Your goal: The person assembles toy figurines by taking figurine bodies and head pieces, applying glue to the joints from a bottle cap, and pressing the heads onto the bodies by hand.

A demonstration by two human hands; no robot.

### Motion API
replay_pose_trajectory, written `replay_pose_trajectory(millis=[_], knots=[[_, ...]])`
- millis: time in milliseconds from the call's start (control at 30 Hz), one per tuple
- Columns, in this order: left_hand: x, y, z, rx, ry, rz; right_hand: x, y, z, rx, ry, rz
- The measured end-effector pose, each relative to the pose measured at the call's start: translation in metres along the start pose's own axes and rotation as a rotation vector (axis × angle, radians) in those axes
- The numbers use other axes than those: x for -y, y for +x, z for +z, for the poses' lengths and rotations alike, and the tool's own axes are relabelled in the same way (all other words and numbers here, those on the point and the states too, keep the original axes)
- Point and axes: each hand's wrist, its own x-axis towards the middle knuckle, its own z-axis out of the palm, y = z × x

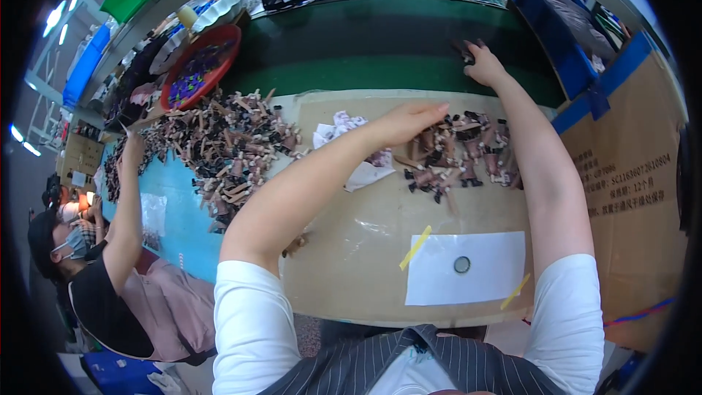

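A red basin (229,60) is set behind a large heap of brown and black parts (238,143). The left hand (411,123) is held at a smaller pile (472,150) on the table (351,256); its grip cannot be told. Over a green surface (329,66), a dark piece (466,53) is seen at the right hand (485,66), its grip likewise unclear.
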Motion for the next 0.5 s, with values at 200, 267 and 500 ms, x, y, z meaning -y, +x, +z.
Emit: replay_pose_trajectory(millis=[200, 267, 500], knots=[[0.001, -0.013, 0.013, -0.090, 0.759, 0.185, 0.001, 0.008, 0.007, 0.061, -0.279, -0.142], [-0.013, -0.026, -0.010, -0.125, 0.790, 0.185, 0.002, -0.005, -0.001, 0.015, -0.394, -0.173], [-0.015, -0.115, -0.034, -0.271, 1.005, -0.120, 0.043, -0.066, -0.067, -0.104, -0.207, -0.047]])
